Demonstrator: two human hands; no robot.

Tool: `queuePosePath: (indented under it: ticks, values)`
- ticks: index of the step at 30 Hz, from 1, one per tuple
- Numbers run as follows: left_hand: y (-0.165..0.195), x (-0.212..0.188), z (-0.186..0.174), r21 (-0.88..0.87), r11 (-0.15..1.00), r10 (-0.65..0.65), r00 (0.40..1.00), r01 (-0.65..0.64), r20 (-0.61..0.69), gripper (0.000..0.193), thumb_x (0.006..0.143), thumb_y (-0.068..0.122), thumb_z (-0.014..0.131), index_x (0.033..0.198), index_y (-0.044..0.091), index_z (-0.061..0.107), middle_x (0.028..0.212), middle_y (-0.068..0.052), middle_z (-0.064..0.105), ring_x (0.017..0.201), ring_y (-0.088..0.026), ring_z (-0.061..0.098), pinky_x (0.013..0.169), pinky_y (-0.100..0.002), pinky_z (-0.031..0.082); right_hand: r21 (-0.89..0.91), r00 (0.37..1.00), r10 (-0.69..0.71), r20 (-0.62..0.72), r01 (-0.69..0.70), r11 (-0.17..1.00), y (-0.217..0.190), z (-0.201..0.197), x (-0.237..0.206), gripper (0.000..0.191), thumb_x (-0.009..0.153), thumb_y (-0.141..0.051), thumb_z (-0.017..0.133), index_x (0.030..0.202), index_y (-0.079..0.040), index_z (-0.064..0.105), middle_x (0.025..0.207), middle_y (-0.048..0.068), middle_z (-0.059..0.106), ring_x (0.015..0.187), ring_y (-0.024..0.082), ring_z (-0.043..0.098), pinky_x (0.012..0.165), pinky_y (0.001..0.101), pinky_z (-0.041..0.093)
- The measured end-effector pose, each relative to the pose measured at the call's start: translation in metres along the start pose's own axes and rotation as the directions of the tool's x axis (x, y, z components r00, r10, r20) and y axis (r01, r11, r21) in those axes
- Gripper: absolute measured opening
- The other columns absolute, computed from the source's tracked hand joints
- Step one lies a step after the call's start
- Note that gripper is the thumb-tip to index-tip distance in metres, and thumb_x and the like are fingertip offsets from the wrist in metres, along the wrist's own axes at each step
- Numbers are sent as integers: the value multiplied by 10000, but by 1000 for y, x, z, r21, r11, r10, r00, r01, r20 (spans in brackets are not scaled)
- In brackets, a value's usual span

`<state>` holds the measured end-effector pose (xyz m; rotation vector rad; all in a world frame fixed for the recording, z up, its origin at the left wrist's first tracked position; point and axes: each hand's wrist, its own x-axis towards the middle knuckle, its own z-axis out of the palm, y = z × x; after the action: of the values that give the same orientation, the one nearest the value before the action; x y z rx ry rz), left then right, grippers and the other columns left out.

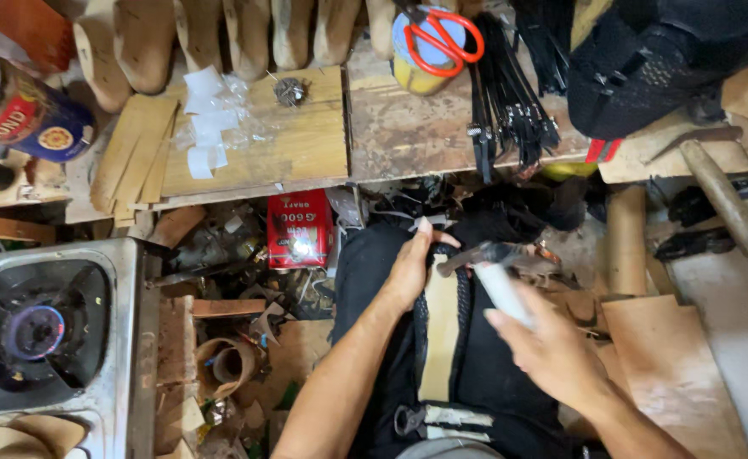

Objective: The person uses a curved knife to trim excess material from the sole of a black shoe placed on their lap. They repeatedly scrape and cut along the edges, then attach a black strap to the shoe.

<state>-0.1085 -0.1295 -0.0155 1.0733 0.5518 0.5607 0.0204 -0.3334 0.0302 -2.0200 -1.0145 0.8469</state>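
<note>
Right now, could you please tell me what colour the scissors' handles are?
Orange-red; the scissors lie on a yellow tub's blue lid, clearest in the head view.

Scrap clutter (246, 340) left; stove (42, 340) blocks beyond.
</note>
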Motion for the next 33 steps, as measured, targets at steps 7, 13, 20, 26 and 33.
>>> queuePosePath:
  ticks: [7, 13, 20, 26, 33]
  values:
    - [6, 2, 0, -112, 985, -132, 991, 129, -20, 711, 1078, 588, 286, 1051, -12, 668, 875, -169, 736, 789, -261, 713, 759, -371, 577, -288, 654, -701, -285, 639, 714, -13, -7, 3, 78, 1004, -128, 522, 951, -178, 548, 760, 54, 634, 777, 274, 648, 858, 537, 509]
    - [10, 3, -5, -113, 991, -71, 997, 71, 7, 704, 1089, 578, 302, 1065, -31, 654, 901, -184, 742, 813, -274, 729, 783, -369, 589, 225, 993, -104, -51, 112, 968, -4, -10, 14, 370, 987, -276, 677, 1249, -37, 570, 801, 127, 627, 657, 265, 614, 608, 435, 525]
    - [13, 5, -3, -109, 988, -110, 993, 106, -30, 711, 1094, 572, 303, 1073, -38, 668, 915, -174, 744, 815, -264, 723, 785, -367, 585, 218, 810, -533, -244, 581, 784, 7, -2, 31, 285, 1050, -386, 492, 872, -185, 588, 812, 1, 648, 701, 158, 613, 669, 305, 511]
    - [13, 6, -6, -130, 987, -95, 995, 96, 14, 710, 1097, 579, 275, 1048, -9, 669, 901, -185, 734, 794, -264, 717, 769, -370, 579, 88, 962, -241, -127, 253, 963, -12, -10, 16, 507, 954, -319, 679, 1345, -4, 613, 850, 148, 697, 599, 299, 630, 565, 404, 539]
    - [16, 0, -6, 96, 991, -86, 988, 99, -128, 796, 1085, 619, 261, 1066, -25, 729, 933, -170, 748, 823, -215, 701, 787, -335, 562, -287, 972, -234, 27, 232, 929, -8, 8, 34, 347, 861, -244, 734, 1177, -101, 742, 942, 160, 767, 827, 259, 754, 735, 393, 578]
